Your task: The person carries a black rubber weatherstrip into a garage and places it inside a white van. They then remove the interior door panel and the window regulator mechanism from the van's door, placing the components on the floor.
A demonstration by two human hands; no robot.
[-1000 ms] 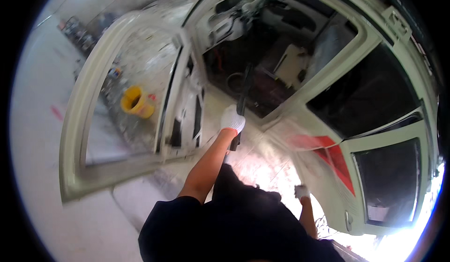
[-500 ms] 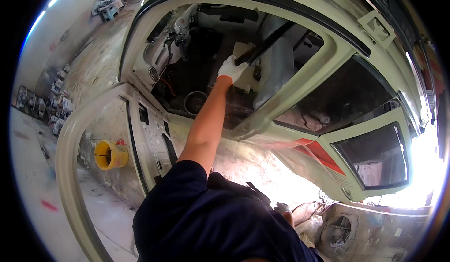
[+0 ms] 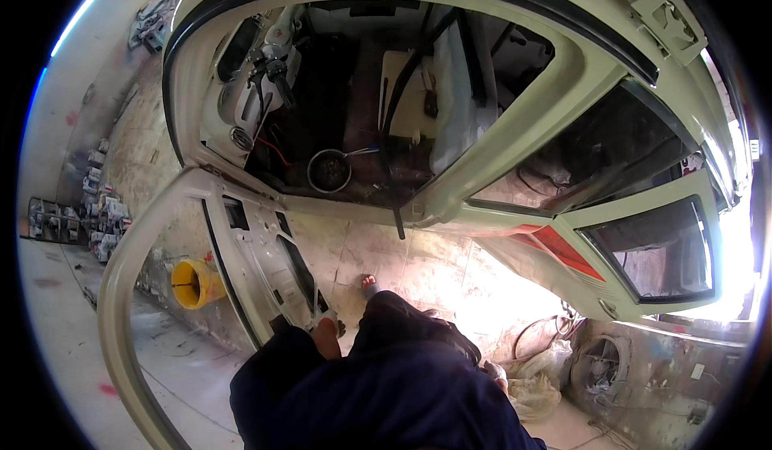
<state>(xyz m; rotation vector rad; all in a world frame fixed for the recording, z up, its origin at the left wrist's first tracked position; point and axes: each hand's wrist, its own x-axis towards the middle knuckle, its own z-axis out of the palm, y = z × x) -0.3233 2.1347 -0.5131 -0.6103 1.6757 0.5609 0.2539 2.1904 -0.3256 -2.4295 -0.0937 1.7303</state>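
Observation:
My left hand (image 3: pixel 330 324) is down at my side, close to the lower inner edge of the open vehicle door (image 3: pixel 273 261). Its fingers are mostly hidden. On my other side, only a small light part of my right hand (image 3: pixel 495 369) shows past my dark clothing, too little to make out its fingers. A long, bent black strip (image 3: pixel 399 223) runs through the cab, its lower end sticking out over the door sill. Neither hand touches it. The pale green vehicle body (image 3: pixel 450 209) stands in front of me.
A round pan (image 3: pixel 349 170) with a blue-ended handle sits inside by the sill. Plastic sheeting covers the seat (image 3: pixel 454 120). Behind the door stands a yellow bucket (image 3: pixel 211 283). At right are a fan (image 3: pixel 601 365), cables and crumpled plastic (image 3: pixel 540 394). Several cans (image 3: pixel 104 213) line the left wall.
My left hand has let go of the black strip and come back out of the cab to my side. The strip's end now reaches over the sill. My view has shifted.

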